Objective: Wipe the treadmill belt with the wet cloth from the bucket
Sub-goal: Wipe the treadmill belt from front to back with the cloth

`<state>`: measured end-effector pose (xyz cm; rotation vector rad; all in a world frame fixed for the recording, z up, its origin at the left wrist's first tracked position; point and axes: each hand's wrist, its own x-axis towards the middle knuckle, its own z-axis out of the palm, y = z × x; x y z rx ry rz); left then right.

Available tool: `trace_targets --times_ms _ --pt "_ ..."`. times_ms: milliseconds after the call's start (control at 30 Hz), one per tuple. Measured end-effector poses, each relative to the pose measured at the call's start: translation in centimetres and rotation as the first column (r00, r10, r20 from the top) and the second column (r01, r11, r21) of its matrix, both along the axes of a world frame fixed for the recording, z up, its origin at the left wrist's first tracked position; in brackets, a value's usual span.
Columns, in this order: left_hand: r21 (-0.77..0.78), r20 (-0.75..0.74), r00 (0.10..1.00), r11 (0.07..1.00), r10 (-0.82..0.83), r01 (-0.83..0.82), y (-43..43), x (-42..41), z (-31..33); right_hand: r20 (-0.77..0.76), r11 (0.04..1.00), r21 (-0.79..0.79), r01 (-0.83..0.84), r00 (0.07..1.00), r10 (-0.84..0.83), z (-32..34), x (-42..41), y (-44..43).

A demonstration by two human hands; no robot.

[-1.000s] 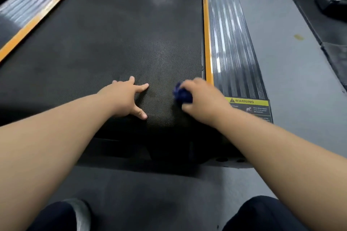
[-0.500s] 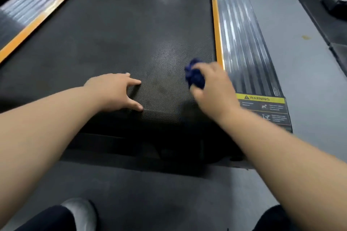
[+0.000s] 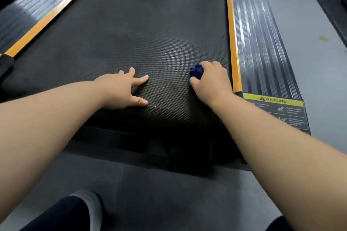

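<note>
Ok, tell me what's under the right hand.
The right hand is closed over a bunched dark blue cloth, which pokes out past the fingers and presses on the black treadmill belt near the orange edge strip. The rest of the cloth is covered by the hand.

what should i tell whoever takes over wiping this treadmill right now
Right hand: closed around the balled blue cloth, pressed on the belt at its near right corner, beside the orange strip.
Left hand: empty, fingers spread flat on the near end of the belt, bracing.
Bucket: out of view.
Done: cannot tell how much is wiped; faint smears show farther up the belt.
Left: work the cloth across the rest of the belt.
</note>
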<state>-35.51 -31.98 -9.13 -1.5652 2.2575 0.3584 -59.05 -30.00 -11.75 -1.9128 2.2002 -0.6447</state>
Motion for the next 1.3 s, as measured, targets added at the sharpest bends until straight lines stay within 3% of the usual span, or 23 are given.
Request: trace_targets --times_ms 167,267,433,633,700,800,900,1000,1067,1133,1200,1300 --pt "0.023 -0.137 0.991 1.0 0.007 -0.004 -0.3 1.6 -0.3 0.013 0.973 -0.078 -0.219 0.975 0.22 -1.3 2.2 5.9" --pt "0.013 -0.222 0.975 1.0 0.015 -0.012 -1.2 2.9 0.2 -0.058 0.941 -0.051 -0.333 0.942 0.33 -1.0 1.2 5.0" --pt "0.004 -0.275 0.953 0.992 0.124 -0.128 -1.3 3.9 -0.5 -0.049 1.0 -0.004 -0.01 0.999 0.009 -0.4 1.4 -1.3" --pt "0.002 -0.204 0.973 0.994 0.106 -0.108 -1.6 4.0 -0.4 -0.023 0.953 -0.093 -0.289 0.957 0.288 -1.6 3.2 5.4" --pt "-0.013 -0.173 0.981 0.995 0.093 -0.096 -1.7 3.8 -0.2 -0.072 0.939 -0.091 -0.33 0.943 0.324 -1.2 2.8 4.1" --pt "-0.023 -0.166 0.981 0.994 0.097 -0.103 -1.6 3.7 -0.1 -0.143 0.986 -0.03 -0.165 0.977 0.159 -0.6 2.6 -1.3" --pt "-0.021 -0.207 0.973 0.994 0.105 -0.112 -1.5 3.8 -0.4 -0.09 0.999 0.018 -0.045 0.995 0.047 -0.4 3.0 -3.2" --pt "-0.005 -0.225 0.968 0.993 0.111 -0.115 -1.4 4.1 -0.5 -0.083 0.972 -0.072 -0.223 0.973 0.217 -1.4 4.0 2.1" --pt "0.0 -0.213 0.972 0.994 0.104 -0.106 -1.5 4.1 -0.5 -0.036 0.938 -0.066 -0.339 0.941 0.337 -1.4 4.2 5.4" --pt "-0.001 -0.184 0.979 0.996 0.087 -0.089 -1.7 4.0 -0.4 -0.086 0.919 -0.045 -0.393 0.918 0.388 -1.3 3.7 4.1" --pt "0.001 -0.168 0.982 0.997 0.082 -0.083 -1.9 3.7 -0.2 -0.165 0.947 -0.039 -0.32 0.937 0.309 -1.1 3.5 0.7" --pt "-0.004 -0.171 0.981 0.996 0.09 -0.092 -2.1 3.7 0.0 -0.141 0.997 0.005 -0.081 0.987 0.081 -0.4 3.9 -3.2"
